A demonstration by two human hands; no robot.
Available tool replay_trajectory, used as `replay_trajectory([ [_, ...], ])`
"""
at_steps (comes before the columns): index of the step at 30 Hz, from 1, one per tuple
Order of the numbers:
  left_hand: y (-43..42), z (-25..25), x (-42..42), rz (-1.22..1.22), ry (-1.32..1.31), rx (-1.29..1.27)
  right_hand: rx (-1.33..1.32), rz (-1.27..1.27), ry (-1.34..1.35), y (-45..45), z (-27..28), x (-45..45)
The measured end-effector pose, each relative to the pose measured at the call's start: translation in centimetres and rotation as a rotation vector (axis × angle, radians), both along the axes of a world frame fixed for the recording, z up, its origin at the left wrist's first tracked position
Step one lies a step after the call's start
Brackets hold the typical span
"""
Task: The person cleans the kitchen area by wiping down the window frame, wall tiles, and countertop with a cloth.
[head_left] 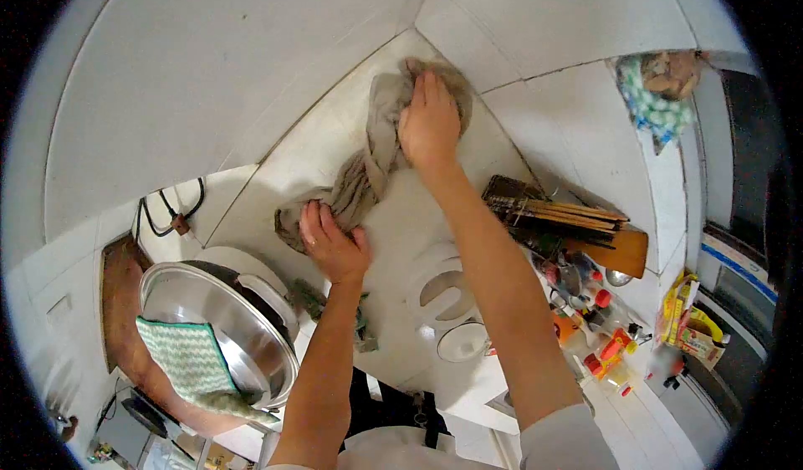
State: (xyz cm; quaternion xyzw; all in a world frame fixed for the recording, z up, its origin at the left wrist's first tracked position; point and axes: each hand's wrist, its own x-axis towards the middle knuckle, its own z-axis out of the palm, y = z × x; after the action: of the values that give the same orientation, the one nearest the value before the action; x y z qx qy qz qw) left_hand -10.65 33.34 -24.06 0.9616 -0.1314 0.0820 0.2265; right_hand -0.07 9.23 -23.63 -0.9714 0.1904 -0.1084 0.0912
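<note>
A greyish-beige cloth (384, 127) lies bunched and twisted across the pale counter (393, 227), reaching up toward the tiled corner. My right hand (431, 123) is near that corner, its fingers together and pressed over the cloth's upper end. Lower and to the left, my left hand (335, 240) rests on the cloth's other end, fingers laid out over the folds and thumb apart. The cloth's underside is hidden. Near my right forearm sit a white slotted object (443, 290) and a small round white-rimmed item (462, 342).
On the left, a steel basin (272, 344) holds a green-and-white striped cloth (188, 357). A black cable (150, 219) hangs by the wall. To the right are a dark holder with chopsticks (569, 212), a wooden board (631, 248) and several red-capped bottles (602, 298).
</note>
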Motion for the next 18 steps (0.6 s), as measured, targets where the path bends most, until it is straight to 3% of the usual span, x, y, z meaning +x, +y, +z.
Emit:
replay_trajectory([
  [4,0.1,-0.4,0.0,-0.003,-0.015,0.029,-0.117,-0.014,0.070,-0.6,-1.1,1.7],
  [7,0.2,-0.5,0.1,-0.014,-0.010,0.026,-0.142,-0.084,-0.037,-0.6,-2.3,4.6],
  [13,-0.1,-0.1,0.2,-0.016,-0.030,0.005,-0.015,-0.044,0.009,0.7,-0.5,-1.6],
  [18,0.1,-0.6,0.4,0.007,-0.021,0.030,-0.141,-0.113,-0.063,-0.8,-1.5,5.5],
])
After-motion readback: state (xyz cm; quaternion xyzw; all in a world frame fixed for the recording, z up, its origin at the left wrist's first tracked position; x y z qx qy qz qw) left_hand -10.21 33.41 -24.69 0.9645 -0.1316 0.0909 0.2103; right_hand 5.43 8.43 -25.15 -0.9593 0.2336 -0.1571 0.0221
